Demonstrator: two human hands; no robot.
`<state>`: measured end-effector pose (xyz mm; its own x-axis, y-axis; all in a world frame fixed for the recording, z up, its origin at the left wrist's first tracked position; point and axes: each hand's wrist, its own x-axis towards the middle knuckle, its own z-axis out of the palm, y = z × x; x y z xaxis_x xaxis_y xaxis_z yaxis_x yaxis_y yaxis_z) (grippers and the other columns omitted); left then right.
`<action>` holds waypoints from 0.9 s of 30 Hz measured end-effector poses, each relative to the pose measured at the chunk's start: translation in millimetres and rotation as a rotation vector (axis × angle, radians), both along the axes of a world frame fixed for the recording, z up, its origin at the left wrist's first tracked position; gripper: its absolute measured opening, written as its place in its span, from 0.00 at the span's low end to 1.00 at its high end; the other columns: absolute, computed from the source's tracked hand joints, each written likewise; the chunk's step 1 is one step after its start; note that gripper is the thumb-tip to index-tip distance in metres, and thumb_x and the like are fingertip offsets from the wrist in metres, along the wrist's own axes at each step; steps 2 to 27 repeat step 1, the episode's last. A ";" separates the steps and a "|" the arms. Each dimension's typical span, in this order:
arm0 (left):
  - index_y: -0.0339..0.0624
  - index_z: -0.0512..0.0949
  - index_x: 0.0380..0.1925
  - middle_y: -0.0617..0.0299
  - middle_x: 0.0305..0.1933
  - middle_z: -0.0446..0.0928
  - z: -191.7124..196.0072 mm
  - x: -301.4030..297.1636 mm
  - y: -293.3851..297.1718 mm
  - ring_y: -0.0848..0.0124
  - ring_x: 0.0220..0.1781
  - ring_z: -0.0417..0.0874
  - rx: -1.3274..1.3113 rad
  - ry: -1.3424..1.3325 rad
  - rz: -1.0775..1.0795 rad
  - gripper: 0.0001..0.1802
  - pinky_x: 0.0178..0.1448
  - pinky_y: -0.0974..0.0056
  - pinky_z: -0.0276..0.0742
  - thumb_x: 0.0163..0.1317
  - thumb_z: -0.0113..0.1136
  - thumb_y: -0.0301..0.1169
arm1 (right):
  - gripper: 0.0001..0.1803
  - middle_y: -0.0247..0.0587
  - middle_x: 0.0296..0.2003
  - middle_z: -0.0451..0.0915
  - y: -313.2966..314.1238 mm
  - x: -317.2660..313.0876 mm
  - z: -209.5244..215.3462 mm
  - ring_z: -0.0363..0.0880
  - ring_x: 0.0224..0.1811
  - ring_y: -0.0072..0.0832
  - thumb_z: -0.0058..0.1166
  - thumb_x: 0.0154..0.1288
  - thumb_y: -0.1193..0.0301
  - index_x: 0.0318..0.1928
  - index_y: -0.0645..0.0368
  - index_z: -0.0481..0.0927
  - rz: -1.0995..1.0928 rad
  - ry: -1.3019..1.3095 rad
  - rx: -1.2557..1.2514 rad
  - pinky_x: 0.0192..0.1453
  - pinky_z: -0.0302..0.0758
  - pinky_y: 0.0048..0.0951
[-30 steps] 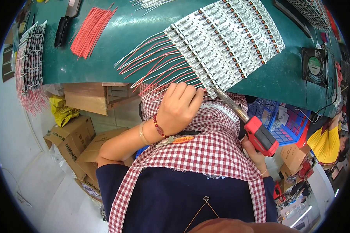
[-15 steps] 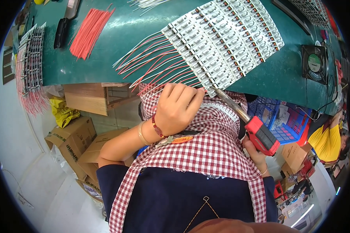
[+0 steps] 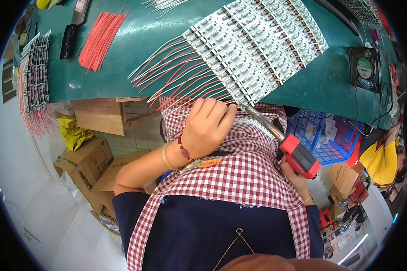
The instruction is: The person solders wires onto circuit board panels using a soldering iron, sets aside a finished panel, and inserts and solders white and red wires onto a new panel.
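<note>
A white panel of small circuit boards [image 3: 257,49] lies on the green table, its near corner reaching past the table's front edge. Red and white wires [image 3: 181,74] fan out leftward from its left edge. At that near corner my left hand [image 3: 208,124] is closed in a pinch, with a bit of red wire [image 3: 236,106] showing at the fingertips. My right hand [image 3: 295,176] is wrapped round the red and black handle of a soldering iron [image 3: 300,156]. The iron's metal tip meets the corner of the panel, just right of my left fingertips.
A bundle of red wires [image 3: 103,39] and a black-handled tool [image 3: 68,41] lie at the left of the table. Wired boards [image 3: 34,74] hang over its left end. A small fan [image 3: 365,68] stands at right, above a blue basket [image 3: 334,149]. Cartons [image 3: 88,165] sit below left.
The view has shifted slightly. The soldering iron's handle sits a little further left and its tip is still at the panel's corner. My left hand keeps its pinch.
</note>
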<state>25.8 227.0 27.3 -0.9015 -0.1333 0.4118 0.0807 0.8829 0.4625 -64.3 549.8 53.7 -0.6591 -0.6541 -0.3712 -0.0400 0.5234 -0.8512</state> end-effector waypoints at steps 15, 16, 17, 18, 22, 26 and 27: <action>0.33 0.83 0.37 0.62 0.29 0.73 -1.2 -0.2 0.9 0.66 0.30 0.73 0.004 0.002 0.000 0.15 0.35 0.62 0.67 0.46 0.62 0.20 | 0.07 0.39 0.27 0.80 -15.9 4.1 2.2 0.78 0.25 0.31 0.65 0.48 0.76 0.31 0.60 0.83 -0.114 0.018 0.000 0.30 0.72 0.29; 0.33 0.83 0.37 0.62 0.29 0.73 -1.2 -0.2 0.9 0.66 0.30 0.73 0.004 0.002 0.000 0.15 0.35 0.62 0.67 0.46 0.62 0.20 | 0.07 0.39 0.27 0.80 -15.9 4.1 2.2 0.78 0.25 0.31 0.65 0.48 0.76 0.31 0.60 0.83 -0.114 0.018 0.000 0.30 0.72 0.29; 0.33 0.83 0.37 0.62 0.29 0.73 -1.2 -0.2 0.9 0.66 0.30 0.73 0.004 0.002 0.000 0.15 0.35 0.62 0.67 0.46 0.62 0.20 | 0.07 0.39 0.27 0.80 -15.9 4.1 2.2 0.78 0.25 0.31 0.65 0.48 0.76 0.31 0.60 0.83 -0.114 0.018 0.000 0.30 0.72 0.29; 0.33 0.83 0.37 0.62 0.29 0.73 -1.2 -0.2 0.9 0.66 0.30 0.73 0.004 0.002 0.000 0.15 0.35 0.62 0.67 0.46 0.62 0.20 | 0.07 0.39 0.27 0.80 -15.9 4.1 2.2 0.78 0.25 0.31 0.65 0.48 0.76 0.31 0.60 0.83 -0.114 0.018 0.000 0.30 0.72 0.29; 0.33 0.83 0.37 0.62 0.29 0.73 -1.2 -0.2 0.9 0.66 0.30 0.73 0.004 0.002 0.000 0.15 0.35 0.62 0.67 0.46 0.62 0.20 | 0.07 0.39 0.27 0.80 -15.9 4.1 2.2 0.78 0.25 0.31 0.65 0.48 0.76 0.31 0.60 0.83 -0.114 0.018 0.000 0.30 0.72 0.29; 0.33 0.83 0.37 0.62 0.29 0.73 -1.2 -0.2 0.9 0.66 0.30 0.73 0.004 0.002 0.000 0.15 0.35 0.62 0.67 0.46 0.62 0.20 | 0.07 0.39 0.27 0.80 -15.9 4.1 2.2 0.78 0.25 0.31 0.65 0.48 0.76 0.31 0.60 0.83 -0.114 0.018 0.000 0.30 0.72 0.29; 0.33 0.83 0.37 0.62 0.29 0.73 -1.2 -0.2 0.9 0.66 0.30 0.73 0.004 0.002 0.000 0.15 0.35 0.62 0.67 0.46 0.62 0.20 | 0.07 0.39 0.27 0.80 -15.9 4.1 2.2 0.78 0.25 0.31 0.65 0.48 0.76 0.31 0.60 0.83 -0.114 0.018 0.000 0.30 0.72 0.29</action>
